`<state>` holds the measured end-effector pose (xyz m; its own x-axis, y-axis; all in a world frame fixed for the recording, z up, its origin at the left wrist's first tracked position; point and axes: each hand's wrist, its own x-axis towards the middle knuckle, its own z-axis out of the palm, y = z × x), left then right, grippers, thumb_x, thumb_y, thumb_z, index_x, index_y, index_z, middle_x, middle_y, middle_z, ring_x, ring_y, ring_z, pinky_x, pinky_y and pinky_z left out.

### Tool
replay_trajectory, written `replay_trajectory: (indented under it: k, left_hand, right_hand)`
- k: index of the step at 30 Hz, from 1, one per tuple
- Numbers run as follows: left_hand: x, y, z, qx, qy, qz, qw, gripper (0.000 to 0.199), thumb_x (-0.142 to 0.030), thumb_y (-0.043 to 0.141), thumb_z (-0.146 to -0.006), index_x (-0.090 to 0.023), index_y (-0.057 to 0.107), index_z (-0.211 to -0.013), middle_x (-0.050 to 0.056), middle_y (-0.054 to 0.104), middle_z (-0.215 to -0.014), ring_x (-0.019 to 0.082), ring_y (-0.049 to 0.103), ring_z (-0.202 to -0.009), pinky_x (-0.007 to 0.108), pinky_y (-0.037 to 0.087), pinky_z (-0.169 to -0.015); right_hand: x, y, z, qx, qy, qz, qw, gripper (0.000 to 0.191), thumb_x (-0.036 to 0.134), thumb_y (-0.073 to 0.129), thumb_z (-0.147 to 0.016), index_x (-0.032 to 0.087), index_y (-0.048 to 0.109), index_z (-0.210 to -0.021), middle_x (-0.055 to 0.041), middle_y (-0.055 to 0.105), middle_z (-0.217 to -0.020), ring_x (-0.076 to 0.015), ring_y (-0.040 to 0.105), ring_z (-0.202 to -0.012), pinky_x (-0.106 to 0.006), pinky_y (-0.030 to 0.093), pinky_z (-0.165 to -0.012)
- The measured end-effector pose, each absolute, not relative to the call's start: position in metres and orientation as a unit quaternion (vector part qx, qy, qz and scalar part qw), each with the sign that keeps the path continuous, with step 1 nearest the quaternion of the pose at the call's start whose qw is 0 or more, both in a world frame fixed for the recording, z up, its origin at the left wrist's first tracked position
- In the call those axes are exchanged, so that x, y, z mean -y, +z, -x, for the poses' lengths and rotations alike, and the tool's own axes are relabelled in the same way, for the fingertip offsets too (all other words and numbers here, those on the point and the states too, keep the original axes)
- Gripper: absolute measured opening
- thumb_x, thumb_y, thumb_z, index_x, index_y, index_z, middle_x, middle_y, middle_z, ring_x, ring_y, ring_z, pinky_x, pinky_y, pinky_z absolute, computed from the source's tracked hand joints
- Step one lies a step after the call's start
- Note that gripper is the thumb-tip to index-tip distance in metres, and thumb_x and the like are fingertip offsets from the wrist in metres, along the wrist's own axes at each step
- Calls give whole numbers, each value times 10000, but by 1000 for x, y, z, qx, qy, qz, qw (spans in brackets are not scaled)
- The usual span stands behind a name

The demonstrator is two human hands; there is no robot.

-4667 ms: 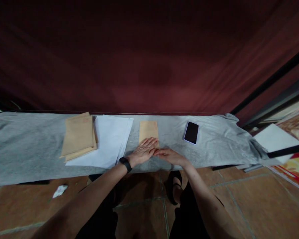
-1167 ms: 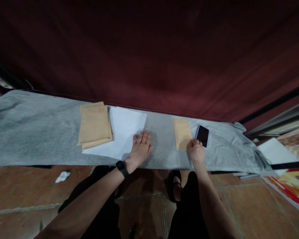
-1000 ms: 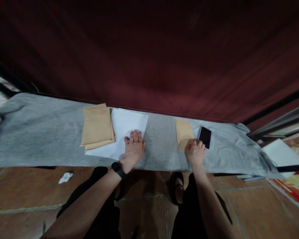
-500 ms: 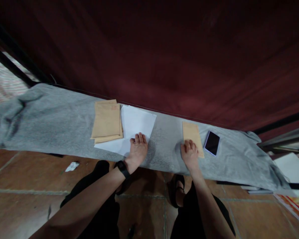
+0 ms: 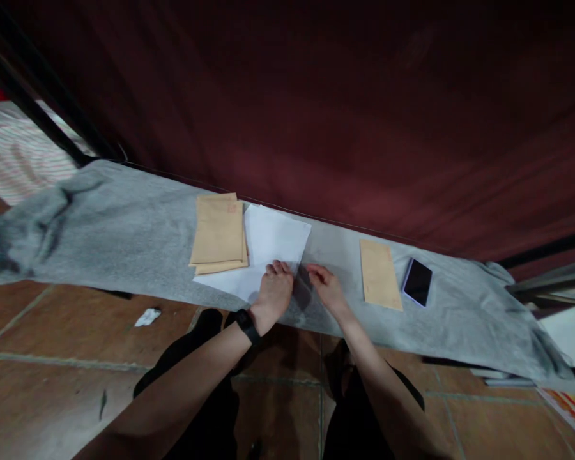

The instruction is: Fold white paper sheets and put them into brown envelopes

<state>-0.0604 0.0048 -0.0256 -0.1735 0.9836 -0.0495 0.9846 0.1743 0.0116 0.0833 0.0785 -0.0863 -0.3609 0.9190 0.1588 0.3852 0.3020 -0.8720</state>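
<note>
My left hand (image 5: 275, 287), with a black watch on the wrist, rests on the lower right part of the white paper sheets (image 5: 278, 233). Its fingers lie on the paper and are not wrapped round anything I can see. Just right of the sheets' edge is my right hand (image 5: 326, 287), its fingers stretched toward the left hand and holding nothing visible. A stack of brown envelopes (image 5: 219, 230) overlaps the left side of the sheets. Farther right, a single brown envelope (image 5: 381, 275) lies flat, apart from both hands.
A phone (image 5: 417, 282) lies beside the single envelope. Grey cloth (image 5: 124, 236) covers the narrow bench, with a dark red curtain (image 5: 316, 128) behind it. A crumpled white tissue (image 5: 148, 317) is on the tiled floor, and papers (image 5: 572, 332) are at the far right.
My right hand has let go of the single envelope and moved left to near the white sheets' edge. My left hand stays on the sheets. The view has shifted slightly.
</note>
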Motion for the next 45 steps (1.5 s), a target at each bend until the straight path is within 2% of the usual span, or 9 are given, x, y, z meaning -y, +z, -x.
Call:
replay_trajectory:
  k: [5,9,14,18,23,29,32,38,45]
  left_hand:
    - [-4,-19,68,-769,8,-637,54,332,-63,369,-956,-19,591,-1200,249,666,-1097,282,681,-1006,344,549,-794]
    - [0,-19,75,-760,23,-646,70,314,-98,408,-957,-40,588,-1207,225,662,-1094,288,673,-1023,359,551,-803]
    - [1,-14,80,-771,17,-633,70,369,-82,411,-941,-14,556,-1273,266,630,-1182,303,660,-1053,378,553,-806]
    - [-2,-11,81,-778,12,-625,66,367,-65,384,-944,-2,564,-1258,274,629,-1185,309,651,-1067,372,548,-798]
    - [-7,-13,81,-786,26,-613,78,308,-115,465,-932,-17,585,-1199,262,633,-1157,315,634,-1061,376,542,-795]
    - [-9,-15,84,-792,57,-602,90,310,-141,445,-947,-55,574,-1215,226,650,-1148,310,633,-1074,385,535,-828]
    - [-9,-17,86,-790,84,-604,71,383,-169,420,-967,-53,525,-1317,244,608,-1296,319,625,-1127,418,519,-897]
    - [-8,-20,83,-742,149,-654,1,659,-111,434,-923,-142,278,-1562,163,235,-1653,356,302,-1483,545,255,-1196]
    - [-9,-23,63,-662,188,-725,-30,676,-128,400,-931,-125,220,-1583,168,194,-1663,313,177,-1537,566,176,-1234]
  right_hand:
    - [-81,-86,-45,713,435,457,305,299,230,518,-867,273,740,-1062,-23,763,-1096,-202,708,-1008,-381,537,-976]
    - [-87,-89,-30,687,453,498,273,302,218,523,-856,299,740,-1050,-4,765,-1073,-202,711,-989,-368,553,-928]
    - [-94,-85,-24,614,511,547,250,243,292,556,-856,289,751,-1001,-5,757,-835,-216,711,-790,-344,570,-719]
    - [-97,-77,-23,575,552,550,252,175,321,580,-820,271,734,-887,9,716,-704,-158,609,-523,-257,457,-452]
    - [-96,-66,-18,563,579,534,249,174,367,602,-786,215,683,-756,-3,691,-643,-123,555,-480,-210,374,-388]
    - [-92,-62,-10,567,577,535,244,255,413,578,-798,205,610,-655,4,635,-571,-116,502,-444,-226,357,-393]
    - [-91,-63,-4,585,558,536,242,264,418,565,-823,226,598,-643,15,613,-550,-137,525,-463,-249,396,-444]
    - [-95,-68,8,618,497,541,280,98,313,589,-811,247,636,-756,-27,724,-782,-198,665,-779,-298,504,-684]
    - [-115,-56,-61,630,406,558,357,157,355,486,-827,215,558,-829,-16,666,-756,-159,570,-714,-265,464,-666]
